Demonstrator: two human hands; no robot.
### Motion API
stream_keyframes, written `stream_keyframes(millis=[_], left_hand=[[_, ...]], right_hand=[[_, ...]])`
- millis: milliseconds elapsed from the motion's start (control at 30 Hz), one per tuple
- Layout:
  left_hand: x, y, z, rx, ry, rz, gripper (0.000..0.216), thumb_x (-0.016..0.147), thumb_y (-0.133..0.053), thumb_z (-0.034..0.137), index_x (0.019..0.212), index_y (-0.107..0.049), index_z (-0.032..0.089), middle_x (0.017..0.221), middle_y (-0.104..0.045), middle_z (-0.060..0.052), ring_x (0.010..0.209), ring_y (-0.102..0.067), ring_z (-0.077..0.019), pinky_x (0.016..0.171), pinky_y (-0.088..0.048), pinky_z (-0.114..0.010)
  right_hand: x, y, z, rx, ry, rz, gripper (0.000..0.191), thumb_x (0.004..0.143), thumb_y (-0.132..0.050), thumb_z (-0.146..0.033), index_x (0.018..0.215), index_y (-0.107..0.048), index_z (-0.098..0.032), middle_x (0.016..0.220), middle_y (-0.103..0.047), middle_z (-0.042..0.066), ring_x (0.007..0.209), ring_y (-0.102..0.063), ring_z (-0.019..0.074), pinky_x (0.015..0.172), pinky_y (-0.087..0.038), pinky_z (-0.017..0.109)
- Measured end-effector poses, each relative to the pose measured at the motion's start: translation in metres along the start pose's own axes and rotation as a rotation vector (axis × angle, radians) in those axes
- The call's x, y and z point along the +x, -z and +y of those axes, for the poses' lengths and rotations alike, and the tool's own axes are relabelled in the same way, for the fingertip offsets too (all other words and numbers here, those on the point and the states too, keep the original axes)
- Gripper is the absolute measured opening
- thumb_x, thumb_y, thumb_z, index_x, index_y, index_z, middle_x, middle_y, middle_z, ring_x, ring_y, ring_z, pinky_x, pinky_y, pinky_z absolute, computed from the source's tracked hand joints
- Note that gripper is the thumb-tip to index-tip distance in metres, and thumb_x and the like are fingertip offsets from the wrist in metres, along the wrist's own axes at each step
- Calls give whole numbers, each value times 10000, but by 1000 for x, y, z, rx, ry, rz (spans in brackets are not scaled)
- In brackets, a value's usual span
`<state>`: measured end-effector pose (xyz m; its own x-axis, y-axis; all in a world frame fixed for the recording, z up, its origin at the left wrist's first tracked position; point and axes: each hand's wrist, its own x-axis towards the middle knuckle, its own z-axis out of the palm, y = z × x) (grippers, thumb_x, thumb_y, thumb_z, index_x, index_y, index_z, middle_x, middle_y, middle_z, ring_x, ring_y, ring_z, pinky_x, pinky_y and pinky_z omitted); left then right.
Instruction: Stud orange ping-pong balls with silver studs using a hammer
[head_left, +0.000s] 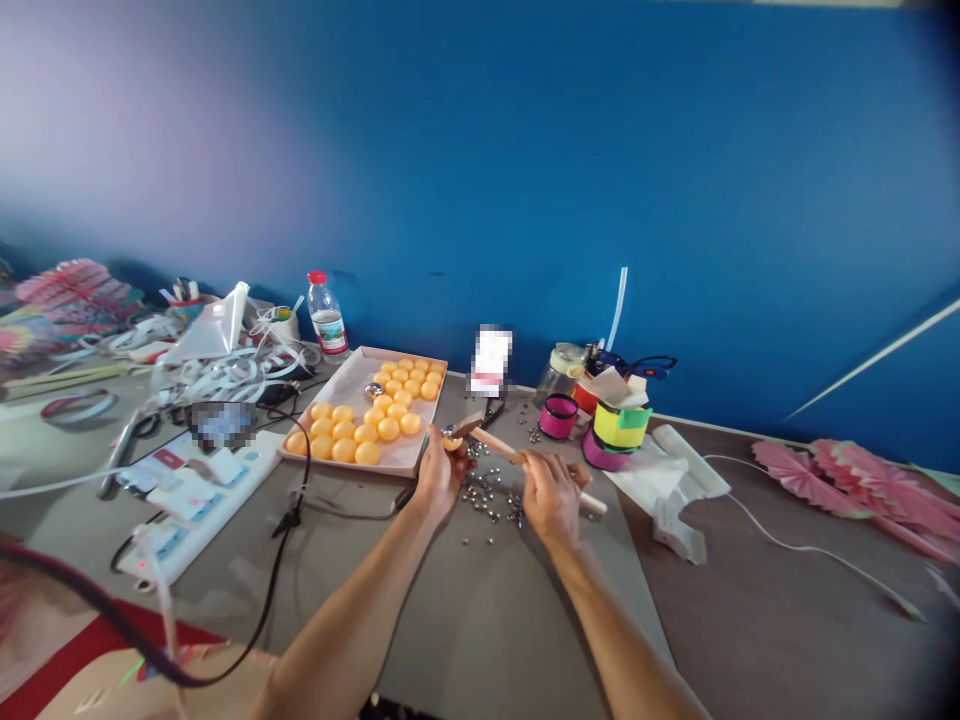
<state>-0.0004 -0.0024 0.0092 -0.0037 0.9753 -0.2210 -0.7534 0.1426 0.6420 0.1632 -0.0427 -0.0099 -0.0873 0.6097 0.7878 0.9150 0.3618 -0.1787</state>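
Note:
My left hand [441,470] is closed round a small orange ball [452,441] near the tray's right corner. My right hand [551,495] grips a long wooden-handled tool [499,443], whose tip points left and touches the ball. Below and between both hands, several small metal beads [487,497] lie scattered on the grey table [480,610]. A shallow cardboard tray [346,378] to the left of my left hand holds several more orange balls [371,420] and one silver ball [373,390].
A white power strip [191,510] with black cables lies at the left. A water bottle [328,320] stands behind the tray. Coloured tape rolls [619,428] and a jar [561,370] sit right of my hands. Pink paper fans [862,485] and a white cable lie far right.

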Motion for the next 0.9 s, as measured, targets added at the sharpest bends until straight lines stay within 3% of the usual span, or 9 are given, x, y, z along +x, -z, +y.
stream_keyframes(millis=[133,300,433,600,767,900], left_hand=[[-1,-1,1,5,-30,-35,466,810,-496,627,676,-454,182,520,-471,29,443,-431,-93,497,-458,-249],[-1,-1,0,17,0,6,470,807,-499,629,683,-468,177,512,-469,37,394,-377,-74,474,-447,-246],[-1,-1,-1,3,-37,-56,463,810,-504,621,678,-472,179,524,-487,28,441,-438,-90,510,-470,-248],[-2,-1,0,34,12,-33,467,847,-448,609,684,-485,173,512,-472,32,396,-364,-73,491,-459,-250],[0,1,1,8,-8,-69,465,826,-481,615,674,-478,176,529,-481,22,453,-438,-99,512,-468,-257],[1,2,0,27,39,-43,480,844,-442,617,712,-519,161,529,-471,25,417,-376,-81,502,-459,-255]], right_hand=[[0,0,2,-7,-40,89,208,924,-416,-150,1019,-598,-181,877,-683,68,798,-594,185,759,-306,340],[0,-2,4,24,-29,-8,199,906,-429,-136,994,-603,-178,865,-673,64,827,-589,186,751,-322,320],[1,0,5,5,-63,109,214,911,-418,-141,1017,-598,-185,876,-676,70,802,-592,188,769,-321,338],[1,0,7,15,-21,3,194,902,-434,-123,966,-605,-189,845,-683,54,791,-591,181,747,-311,326],[2,1,5,1,-41,99,202,915,-434,-132,1023,-599,-177,873,-686,65,797,-589,184,755,-301,332],[3,2,1,27,-1,-25,188,911,-445,-124,973,-613,-181,856,-691,52,788,-596,173,754,-297,325]])
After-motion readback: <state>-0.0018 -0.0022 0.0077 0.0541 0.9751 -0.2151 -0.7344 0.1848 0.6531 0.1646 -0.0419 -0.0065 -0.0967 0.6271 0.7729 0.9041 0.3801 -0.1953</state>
